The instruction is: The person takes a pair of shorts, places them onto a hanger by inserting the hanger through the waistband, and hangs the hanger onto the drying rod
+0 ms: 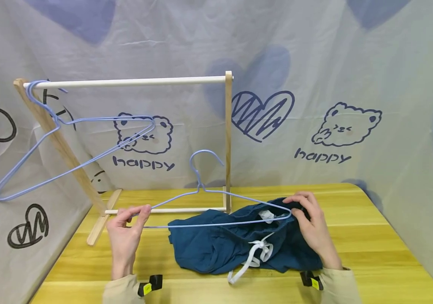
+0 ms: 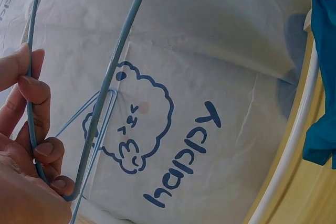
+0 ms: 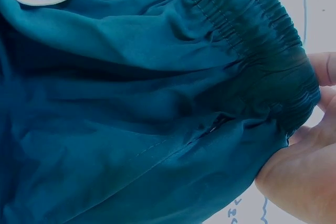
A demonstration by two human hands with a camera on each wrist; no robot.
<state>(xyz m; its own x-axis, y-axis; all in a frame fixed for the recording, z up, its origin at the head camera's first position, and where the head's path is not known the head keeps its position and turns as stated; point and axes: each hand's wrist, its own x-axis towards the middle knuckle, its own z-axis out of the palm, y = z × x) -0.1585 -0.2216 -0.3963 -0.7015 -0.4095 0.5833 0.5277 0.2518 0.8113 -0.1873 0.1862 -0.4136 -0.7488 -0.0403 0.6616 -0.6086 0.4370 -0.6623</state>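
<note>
My left hand (image 1: 125,236) pinches the left end of a light blue wire hanger (image 1: 199,185), its hook pointing up. In the left wrist view, the fingers curl round the hanger's wire (image 2: 88,135) near its bent corner. A pair of dark teal drawstring shorts (image 1: 205,247) lies on the table below. My right hand (image 1: 313,221) grips their gathered elastic waistband (image 3: 278,66), lifting that side. The hanger's right end reaches over the waist opening, close to the right fingers. A white drawstring (image 1: 252,257) is tied in a bow at the front.
A wooden rack with a white top rail (image 1: 136,82) stands behind on the wood-grain table (image 1: 361,236). Light blue hangers (image 1: 76,169) hang at its left end. A printed curtain (image 1: 338,63) closes off the back and sides.
</note>
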